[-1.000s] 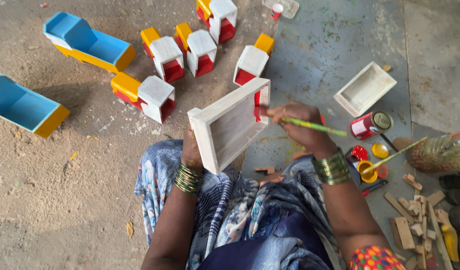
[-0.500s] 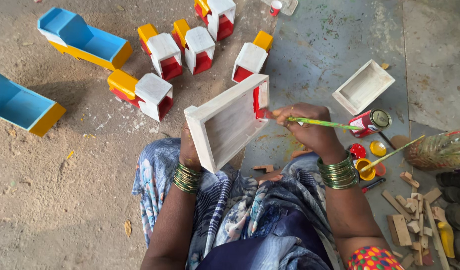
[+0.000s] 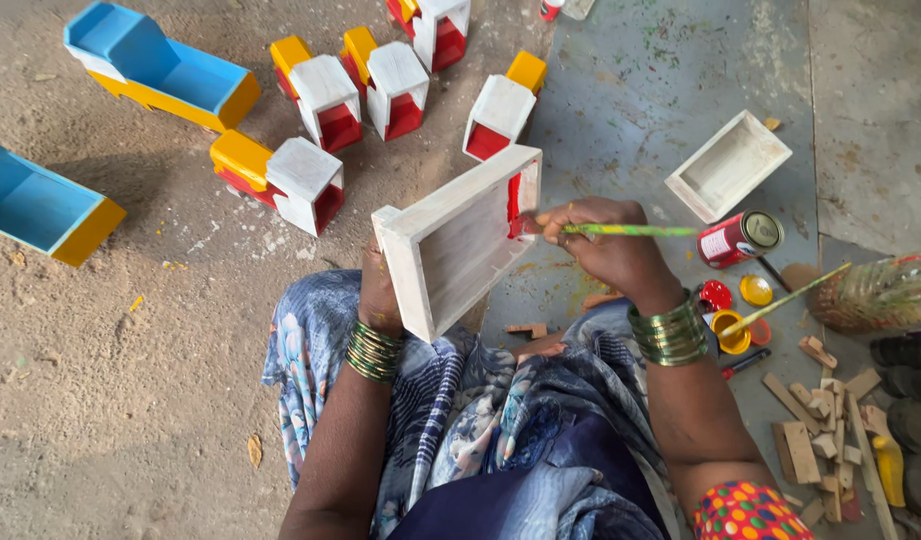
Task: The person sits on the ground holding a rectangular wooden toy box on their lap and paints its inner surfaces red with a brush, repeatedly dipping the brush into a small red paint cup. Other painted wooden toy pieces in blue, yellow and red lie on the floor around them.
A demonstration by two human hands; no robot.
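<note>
While left hand [image 3: 381,292] props the white tray [image 3: 459,240] tilted over the lap, right hand [image 3: 603,243] grips the brush [image 3: 621,230], its tip on the tray's far-right wall. Risk: tray wobbles, red smears onto white.

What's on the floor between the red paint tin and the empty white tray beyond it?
Nothing: in the head view the grey floor between the red paint tin and the empty white tray is bare. The tin lies on its side just short of the tray's near edge.
</note>
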